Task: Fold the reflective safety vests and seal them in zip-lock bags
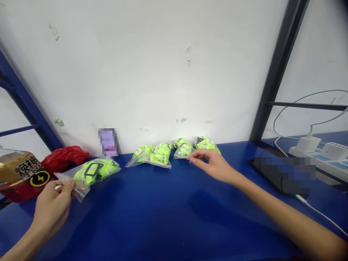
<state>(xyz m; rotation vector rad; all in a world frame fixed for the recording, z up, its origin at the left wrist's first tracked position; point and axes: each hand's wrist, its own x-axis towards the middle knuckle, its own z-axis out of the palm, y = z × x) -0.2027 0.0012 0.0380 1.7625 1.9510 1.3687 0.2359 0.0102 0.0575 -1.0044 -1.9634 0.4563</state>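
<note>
A hand could pass over the table (141,221) at lower centre; bags (161,154) stand in the way mid-frame, a bottle (16,181) far left, a black device (274,177) right.

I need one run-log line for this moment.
left hand: pinching clear bag | right hand: nothing visibly held, near other bags | blue surface: beneath bags

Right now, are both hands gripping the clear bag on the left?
No: the left hand pinches the clear bag by its end, while the right hand is apart from it, near the other bags.
</note>
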